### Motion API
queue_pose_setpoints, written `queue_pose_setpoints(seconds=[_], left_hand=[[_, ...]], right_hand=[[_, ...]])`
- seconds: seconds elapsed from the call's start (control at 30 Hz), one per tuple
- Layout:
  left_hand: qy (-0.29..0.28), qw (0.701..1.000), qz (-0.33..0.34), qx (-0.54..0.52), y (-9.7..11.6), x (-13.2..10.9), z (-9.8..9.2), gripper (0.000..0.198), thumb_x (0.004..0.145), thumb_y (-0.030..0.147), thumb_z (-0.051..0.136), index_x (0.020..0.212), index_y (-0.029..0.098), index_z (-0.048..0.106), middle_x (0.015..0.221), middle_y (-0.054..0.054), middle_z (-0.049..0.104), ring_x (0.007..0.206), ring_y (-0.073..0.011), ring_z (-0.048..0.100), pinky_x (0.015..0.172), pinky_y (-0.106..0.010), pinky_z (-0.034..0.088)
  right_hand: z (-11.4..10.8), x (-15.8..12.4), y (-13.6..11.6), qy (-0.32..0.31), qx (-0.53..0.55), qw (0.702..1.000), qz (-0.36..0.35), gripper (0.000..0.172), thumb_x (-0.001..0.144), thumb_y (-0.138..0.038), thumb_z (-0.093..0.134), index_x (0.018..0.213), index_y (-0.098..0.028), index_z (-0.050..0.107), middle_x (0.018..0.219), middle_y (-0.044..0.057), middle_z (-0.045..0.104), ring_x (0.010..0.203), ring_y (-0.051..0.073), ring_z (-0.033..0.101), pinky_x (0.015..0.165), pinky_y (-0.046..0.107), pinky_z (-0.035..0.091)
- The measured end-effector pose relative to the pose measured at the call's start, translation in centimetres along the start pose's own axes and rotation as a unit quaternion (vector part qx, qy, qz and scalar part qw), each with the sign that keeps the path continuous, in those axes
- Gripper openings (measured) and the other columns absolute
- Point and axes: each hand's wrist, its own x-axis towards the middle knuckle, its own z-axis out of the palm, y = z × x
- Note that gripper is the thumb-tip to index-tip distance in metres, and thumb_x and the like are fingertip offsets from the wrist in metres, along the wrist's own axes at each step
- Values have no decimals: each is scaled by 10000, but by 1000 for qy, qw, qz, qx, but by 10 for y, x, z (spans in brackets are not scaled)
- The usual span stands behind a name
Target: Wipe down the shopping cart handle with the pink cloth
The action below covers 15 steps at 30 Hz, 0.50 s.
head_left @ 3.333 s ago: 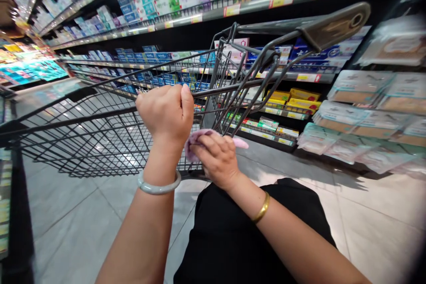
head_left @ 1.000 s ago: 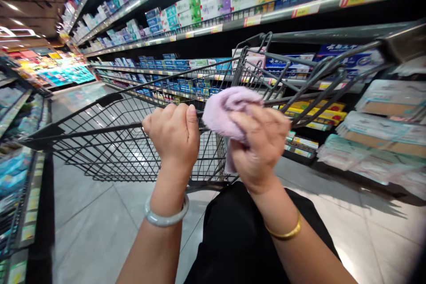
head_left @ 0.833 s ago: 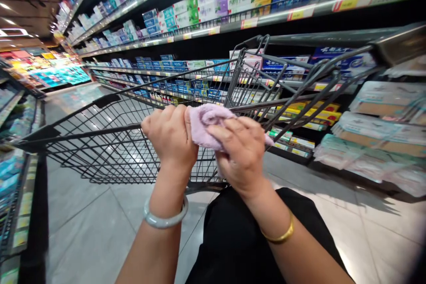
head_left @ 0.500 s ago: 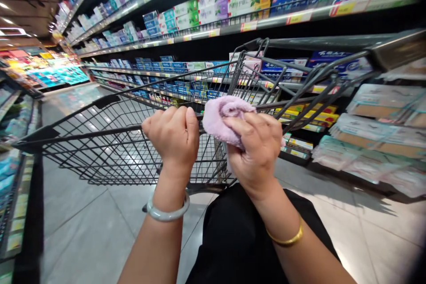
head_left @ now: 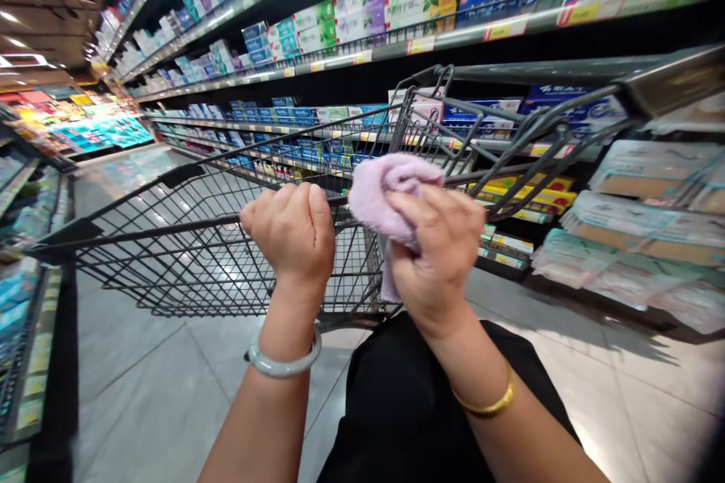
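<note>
Left hand [head_left: 290, 230]: was clenched round the near edge of the cart [head_left: 226, 219], hiding it.
Right hand [head_left: 439, 249]: gripped a lilac cloth [head_left: 374, 196], its underside unseen.
Handle [head_left: 555, 74]: was cut off rightward.

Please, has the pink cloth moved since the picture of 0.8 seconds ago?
Yes. Along the near rail of the shopping cart, the cloth has moved right, away from the left hand.

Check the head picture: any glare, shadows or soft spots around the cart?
Head view: left hand and lilac cloth are readable; head view: floor tiles carry pale glare, with a dark shadow at right; head view: plastic packs at right look smeared; head view: far lit display is soft.
</note>
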Motion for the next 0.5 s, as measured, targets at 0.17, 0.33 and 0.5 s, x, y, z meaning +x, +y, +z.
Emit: queue_pose_setpoints(seconds=[0.17, 0.33, 0.5], left_hand=[[-11, 999, 3, -35, -3, -2, -2, 406, 1045, 356, 309, 795, 241, 609, 783, -65, 627, 818, -256, 513, 851, -436, 288], [17, 998, 32, -53, -4, -5, -1, 453, 1053, 334, 251, 912, 247, 673, 879, -75, 698, 889, -265, 564, 888, -458, 303], [18, 999, 23, -30, -3, -3, 0, 449, 1047, 340, 264, 861, 249, 662, 838, -66, 696, 835, -259, 558, 876, -464, 301]], right_hand=[[4, -6, -7, -91, 30, 994, -45, 352, 900, -118, 593, 1163, -311, 724, 1146, 4, 747, 1133, 218, 583, 983, 378, 474], [-5, 1, 9, 4, 0, 1000, -12, 338, 863, -134, 643, 1153, -293, 712, 1170, 31, 737, 1124, 237, 591, 1006, 405, 466], [4, -16, 1, -85, 9, 994, -66, 289, 889, -162, 612, 1123, -292, 721, 1082, 13, 739, 1103, 227, 575, 937, 378, 446]])
